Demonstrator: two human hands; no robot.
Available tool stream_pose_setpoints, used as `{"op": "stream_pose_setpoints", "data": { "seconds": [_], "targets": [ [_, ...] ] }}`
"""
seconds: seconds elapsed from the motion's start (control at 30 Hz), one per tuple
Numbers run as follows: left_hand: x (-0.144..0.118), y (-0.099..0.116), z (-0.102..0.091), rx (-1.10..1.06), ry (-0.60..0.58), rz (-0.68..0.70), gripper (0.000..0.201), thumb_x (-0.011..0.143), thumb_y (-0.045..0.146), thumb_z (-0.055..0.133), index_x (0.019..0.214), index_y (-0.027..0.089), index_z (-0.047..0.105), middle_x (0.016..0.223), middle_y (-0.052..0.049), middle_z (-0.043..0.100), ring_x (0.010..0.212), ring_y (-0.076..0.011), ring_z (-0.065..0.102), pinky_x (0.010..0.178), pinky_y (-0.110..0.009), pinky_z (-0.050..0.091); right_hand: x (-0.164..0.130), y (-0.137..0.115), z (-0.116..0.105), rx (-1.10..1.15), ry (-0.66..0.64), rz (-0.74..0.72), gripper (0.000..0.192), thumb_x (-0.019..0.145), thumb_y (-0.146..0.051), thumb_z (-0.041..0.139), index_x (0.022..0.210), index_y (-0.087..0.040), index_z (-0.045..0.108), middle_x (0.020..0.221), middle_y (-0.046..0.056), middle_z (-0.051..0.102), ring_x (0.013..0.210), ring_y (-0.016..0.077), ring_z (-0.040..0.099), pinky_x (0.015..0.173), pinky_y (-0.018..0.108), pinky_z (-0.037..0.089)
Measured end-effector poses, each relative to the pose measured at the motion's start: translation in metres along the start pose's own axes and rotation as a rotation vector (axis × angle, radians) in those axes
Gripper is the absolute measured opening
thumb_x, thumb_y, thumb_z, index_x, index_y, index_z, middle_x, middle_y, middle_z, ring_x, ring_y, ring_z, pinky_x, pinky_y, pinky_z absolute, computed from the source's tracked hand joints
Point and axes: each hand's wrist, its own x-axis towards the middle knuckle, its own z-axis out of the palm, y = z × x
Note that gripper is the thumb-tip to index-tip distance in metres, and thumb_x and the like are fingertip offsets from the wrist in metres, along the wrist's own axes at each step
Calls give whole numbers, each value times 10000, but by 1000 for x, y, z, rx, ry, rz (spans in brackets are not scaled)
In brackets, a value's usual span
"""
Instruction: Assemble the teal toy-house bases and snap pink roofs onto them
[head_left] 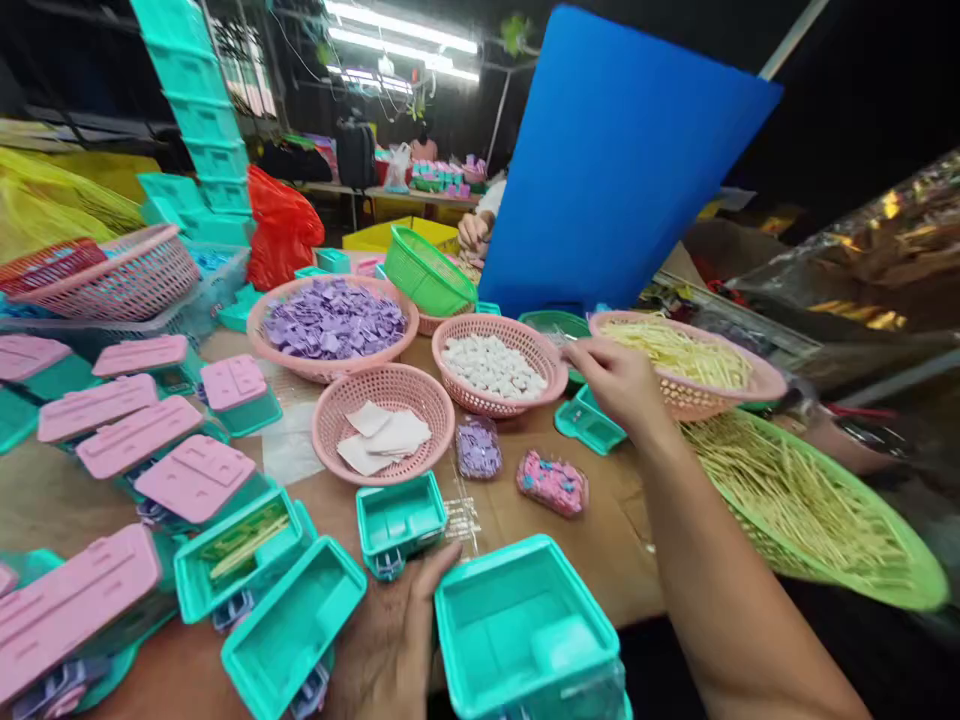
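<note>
My left hand (pixel 394 640) rests on the table near the front edge, fingers apart, touching the side of a large teal plastic box (pixel 525 630). Just beyond it stands a small open teal box (pixel 400 520). My right hand (pixel 619 380) reaches far out, fingers pinched on something thin and pale by the pink basket of pale sticks (pixel 686 360); what it pinches is too small to tell. A pink basket of white pieces (pixel 495 365) sits just left of that hand, and a small teal tray (pixel 589 422) lies under it.
Pink baskets hold purple pieces (pixel 334 320) and white paper squares (pixel 382 430). Pink-lidded teal boxes (pixel 139 435) crowd the left. A green basket of sticks (pixel 817 510) lies right. A blue board (pixel 615 160) stands behind, with another person's hand (pixel 474 232) beside it.
</note>
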Motion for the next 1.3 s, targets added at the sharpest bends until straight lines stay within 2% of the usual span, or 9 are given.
{"op": "stream_pose_setpoints", "data": {
  "seconds": [0.13,0.2,0.27,0.37,0.47,0.57,0.73,1.07,1.3],
  "targets": [
    [5,-5,36,3,-75,1,1289,608,275,883,1620,279,85,1542,-217,443,1318,-455,568,1029,-657,543,-165,79,-37,-296,123,-97,319,951,-394,519,918,-203,772,1018,139,775,973,307,722,943,509,549],
    [11,-12,50,95,-50,74,1259,638,262,871,1616,272,78,1539,-221,419,1374,-448,511,1076,-662,492,-214,100,-35,-321,65,-75,323,949,-366,488,925,-193,760,1123,168,757,1092,327,700,1016,562,523],
    [15,-23,60,143,-46,145,1224,686,255,844,1616,268,49,1544,-216,399,1414,-427,470,1113,-632,458,-239,98,-31,-271,59,-61,299,958,-369,495,946,-195,738,1296,179,693,1241,333,637,1078,586,483],
    [16,-39,64,182,-48,136,1198,720,229,818,1620,264,28,1580,-214,353,1449,-411,427,1151,-611,407,-251,54,-29,-95,43,-144,232,962,-402,592,1081,-224,682,1441,156,597,1335,307,574,1103,559,463],
    [12,-46,62,218,-62,106,1243,711,213,829,1620,276,-17,1588,-211,336,1433,-395,450,1124,-569,449,-255,-4,-28,61,-341,-434,530,900,-482,710,1334,-215,566,1366,143,641,1348,300,550,1171,589,368],
    [9,-45,61,238,-79,114,1267,717,240,844,1615,287,-47,1591,-210,316,1438,-391,441,1114,-556,467,-257,-32,-16,26,-525,-573,461,918,-411,711,1303,-187,589,1203,109,714,1265,304,581,1167,624,324],
    [9,-43,63,199,-90,97,1222,723,178,811,1612,289,-20,1567,-192,354,1430,-384,448,1132,-567,453,-246,-23,1,68,-591,-584,217,972,-268,636,1163,-166,650,1073,90,730,1109,257,605,1043,488,455],
    [8,-51,62,79,-74,171,1038,798,261,809,1597,159,154,1467,-212,450,1406,-346,462,1153,-534,461,-237,-20,2,219,-643,-573,233,1003,-159,552,1231,-151,599,1053,69,758,1009,207,660,1029,438,500],
    [9,-49,59,66,-72,135,1006,831,272,784,1601,154,147,1448,-193,480,1380,-340,491,1142,-521,490,-236,-22,4,211,-652,-538,231,961,-182,621,1189,-145,616,1018,61,770,948,208,682,1007,461,523]
  ]
}}
